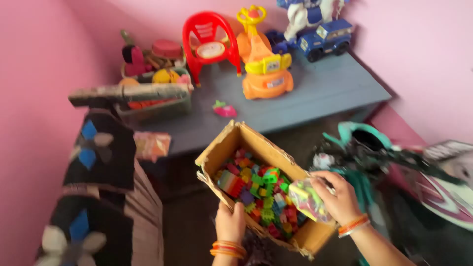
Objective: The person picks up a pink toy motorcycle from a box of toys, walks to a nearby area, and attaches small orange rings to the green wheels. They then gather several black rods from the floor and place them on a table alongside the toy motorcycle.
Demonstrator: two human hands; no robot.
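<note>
The person is holding a cardboard box (300,236) in front of the body, and the box is lying with its long axis running from the upper left, far from the person, down toward the lower right, close to the right wrist. The left hand (229,224) is gripping the near long wall of the box from below, thumb hooked over the rim, so this hand is carrying the box. The right hand (337,197) is sitting over the near right end of the box, closed around a small clear bag (306,199) that is holding what look like coloured pieces; the bag is hanging just inside the rim, touching or nearly touching the heap below. Filling the box is a pile of plastic building blocks (253,189), red, green, yellow and blue, lying directly left of and under the right hand, so the right hand is the nearer one to them. Beyond the far end of the box, a grey surface (335,86) is carrying a red toy chair (209,42), an orange ride-on toy (263,64) and a blue toy car (325,39), all well apart from both hands. The picture is blurred, so finer detail of the bag is hard to tell.
</note>
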